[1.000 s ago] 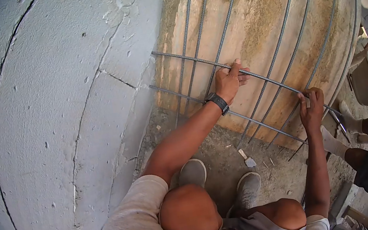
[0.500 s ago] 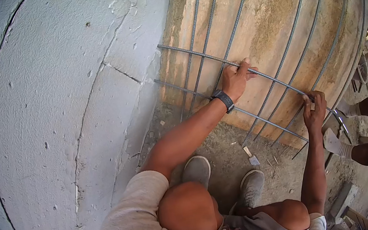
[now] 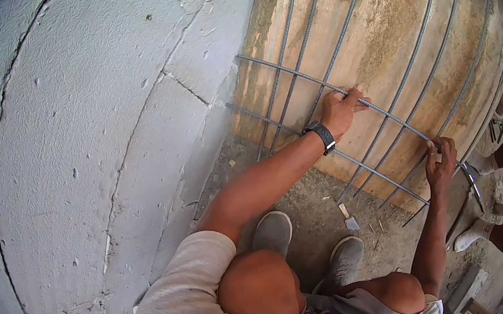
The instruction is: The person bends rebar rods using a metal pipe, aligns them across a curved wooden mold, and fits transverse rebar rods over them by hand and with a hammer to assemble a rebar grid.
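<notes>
A ribbed steel rebar (image 3: 382,110) crosses over several long rebars (image 3: 346,28) that run up a wooden formwork board (image 3: 380,49). My left hand (image 3: 342,112), with a dark watch on its wrist, has its fingers wrapped round this crossing bar near its middle. Farther right, my right hand (image 3: 441,160) is closed on the same bar near its right end. Below both hands lies a second crossing rebar (image 3: 366,166), roughly parallel to the first. My fingertips are partly hidden by the bar and by the hands themselves.
A grey block wall (image 3: 103,182) with cracked joints rises on the left. A small flat scrap (image 3: 351,223) lies on the dusty floor near my shoes. At the right edge another person's foot (image 3: 474,234) and legs show, close to a metal hand tool (image 3: 471,180).
The whole view has shifted, so the wall, bars and hands appear slightly farther right. Both hands keep hold of the same rebar. The other person at the right has changed posture.
</notes>
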`<state>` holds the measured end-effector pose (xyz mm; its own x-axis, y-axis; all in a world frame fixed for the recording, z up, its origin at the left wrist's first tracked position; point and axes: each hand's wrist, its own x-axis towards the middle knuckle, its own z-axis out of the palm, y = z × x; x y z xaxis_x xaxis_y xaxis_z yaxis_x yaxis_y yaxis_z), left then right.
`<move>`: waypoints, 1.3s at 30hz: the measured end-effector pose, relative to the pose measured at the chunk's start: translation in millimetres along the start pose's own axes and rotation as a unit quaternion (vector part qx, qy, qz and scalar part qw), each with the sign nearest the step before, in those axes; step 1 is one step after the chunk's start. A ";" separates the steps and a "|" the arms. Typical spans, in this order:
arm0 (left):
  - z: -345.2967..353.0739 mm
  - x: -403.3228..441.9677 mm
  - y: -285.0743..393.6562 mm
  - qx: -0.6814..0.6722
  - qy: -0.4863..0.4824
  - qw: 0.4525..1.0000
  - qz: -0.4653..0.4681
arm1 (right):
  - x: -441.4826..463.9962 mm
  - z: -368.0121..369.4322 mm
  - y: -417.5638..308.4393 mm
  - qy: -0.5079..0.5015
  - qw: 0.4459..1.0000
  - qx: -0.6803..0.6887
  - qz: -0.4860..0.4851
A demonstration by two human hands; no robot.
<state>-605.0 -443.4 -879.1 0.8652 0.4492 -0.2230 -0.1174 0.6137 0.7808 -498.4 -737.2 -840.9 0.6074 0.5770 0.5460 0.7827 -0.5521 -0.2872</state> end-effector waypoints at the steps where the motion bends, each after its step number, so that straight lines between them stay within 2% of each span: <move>1: 0.9 0.1 3.3 0.015 0.004 1.000 0.004 | -0.8 -0.5 -1.1 -0.001 1.000 0.003 0.002; 32: -6.9 -1.1 -0.1 0.067 -0.012 0.998 0.016 | 1.6 4.5 7.3 -0.001 1.000 0.014 -0.004; 39: -3.7 -3.1 3.2 0.103 0.019 0.995 0.006 | 1.8 5.7 8.6 0.001 1.000 0.010 0.004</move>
<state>-609.8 -440.5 -878.0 0.8450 0.4816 -0.2323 -0.0215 0.4647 0.8852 -489.8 -737.5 -846.8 0.6132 0.5714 0.5454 0.7805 -0.5449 -0.3065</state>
